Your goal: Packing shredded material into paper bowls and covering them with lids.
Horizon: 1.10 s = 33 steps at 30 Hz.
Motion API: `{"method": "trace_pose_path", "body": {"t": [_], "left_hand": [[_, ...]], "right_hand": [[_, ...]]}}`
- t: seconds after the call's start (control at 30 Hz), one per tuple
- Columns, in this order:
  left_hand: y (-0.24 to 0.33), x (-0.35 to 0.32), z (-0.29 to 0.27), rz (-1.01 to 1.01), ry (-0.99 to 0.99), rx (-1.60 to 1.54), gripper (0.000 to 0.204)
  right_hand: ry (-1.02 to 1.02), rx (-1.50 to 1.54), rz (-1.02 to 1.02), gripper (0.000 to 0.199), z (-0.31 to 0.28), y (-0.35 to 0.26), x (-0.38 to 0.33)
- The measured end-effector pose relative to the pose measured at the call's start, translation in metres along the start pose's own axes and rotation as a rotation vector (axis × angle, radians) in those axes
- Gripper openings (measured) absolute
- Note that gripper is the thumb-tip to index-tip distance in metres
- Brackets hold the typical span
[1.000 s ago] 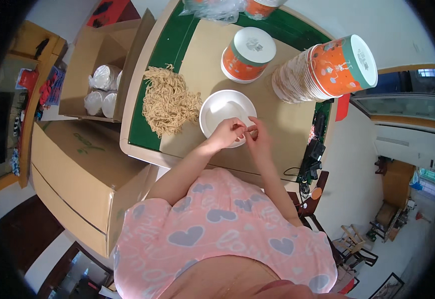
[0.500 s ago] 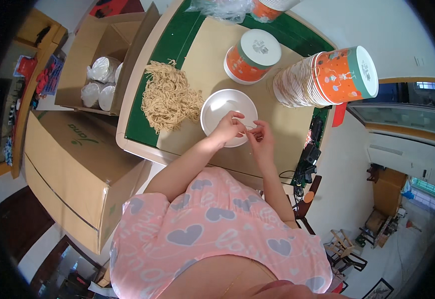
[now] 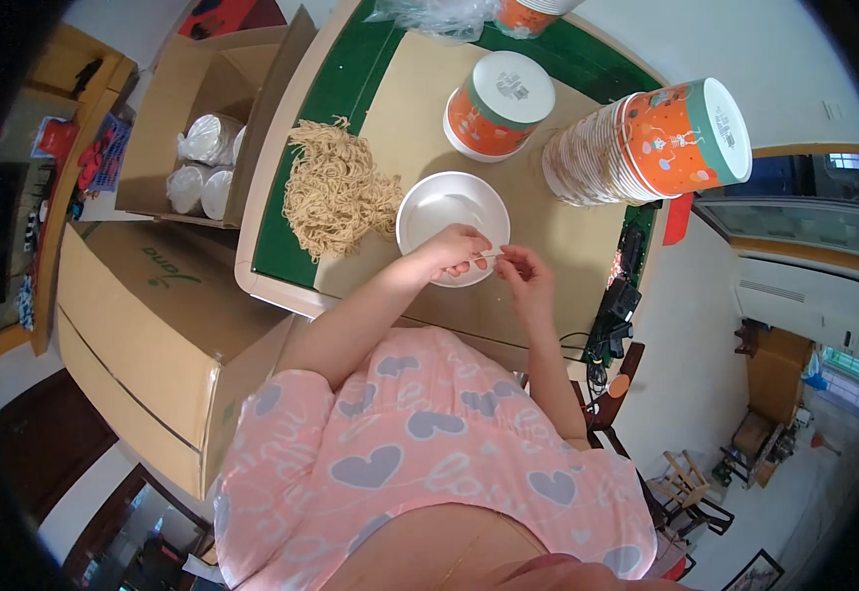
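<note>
My left hand [image 3: 454, 253] and my right hand [image 3: 528, 276] are close together over the near right rim of a white round bowl [image 3: 429, 210]. Fingertips of both pinch a thin pale string [image 3: 490, 257], stretched in the short gap between them. A tangled heap of beige string [image 3: 336, 192] lies left of the bowl. Beyond the bowl, an orange and green paper bucket [image 3: 489, 126] stands upside down with a white rim at its base. To the right lies a long nested stack of similar buckets [image 3: 666, 138], with beige strands along its side.
An open cardboard box [image 3: 144, 158] with white wrapped rolls stands left of the table, and a larger carton [image 3: 154, 305] is nearer me. Black adapters and cables [image 3: 612, 315] lie along the table's right edge. Clear plastic wrap [image 3: 429, 18] is at the far edge.
My hands have drawn slightly apart, the right shifting a little rightward, with the string now straight between them. The view has tilted slightly; the bowl, heap and buckets stay in place.
</note>
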State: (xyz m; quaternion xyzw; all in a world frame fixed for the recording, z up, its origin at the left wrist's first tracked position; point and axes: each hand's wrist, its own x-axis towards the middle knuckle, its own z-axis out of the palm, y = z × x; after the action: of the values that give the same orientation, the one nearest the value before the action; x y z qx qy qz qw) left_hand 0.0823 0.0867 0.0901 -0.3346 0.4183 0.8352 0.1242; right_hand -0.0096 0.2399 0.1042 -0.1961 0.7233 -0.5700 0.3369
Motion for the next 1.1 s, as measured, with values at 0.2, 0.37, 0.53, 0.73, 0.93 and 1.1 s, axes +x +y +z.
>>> {"method": "trace_pose_path", "body": {"t": [0.2, 0.37, 0.53, 0.73, 0.93, 1.1], "left_hand": [[-0.001, 0.010, 0.007, -0.115, 0.022, 0.211, 0.022], [0.001, 0.011, 0.008, -0.173, -0.029, 0.195, 0.021], [-0.006, 0.020, 0.002, -0.288, -0.194, 0.128, 0.029], [-0.021, 0.031, -0.005, -0.379, -0.303, -0.169, 0.020], [-0.021, 0.021, 0.002, -0.105, -0.231, -0.314, 0.006], [-0.025, 0.010, 0.017, 0.272, -0.077, -0.080, 0.009]], "right_hand": [[-0.035, -0.094, -0.052, 0.009, -0.015, 0.010, 0.001], [-0.060, -0.165, -0.074, 0.011, -0.012, 0.008, -0.009], [-0.060, -0.243, -0.140, 0.012, 0.003, 0.002, -0.017], [-0.010, -0.357, -0.370, 0.019, 0.004, 0.005, -0.019], [0.086, -0.031, -0.240, 0.022, 0.007, 0.026, -0.018], [0.117, 0.272, 0.022, 0.025, 0.004, 0.027, -0.016]]}}
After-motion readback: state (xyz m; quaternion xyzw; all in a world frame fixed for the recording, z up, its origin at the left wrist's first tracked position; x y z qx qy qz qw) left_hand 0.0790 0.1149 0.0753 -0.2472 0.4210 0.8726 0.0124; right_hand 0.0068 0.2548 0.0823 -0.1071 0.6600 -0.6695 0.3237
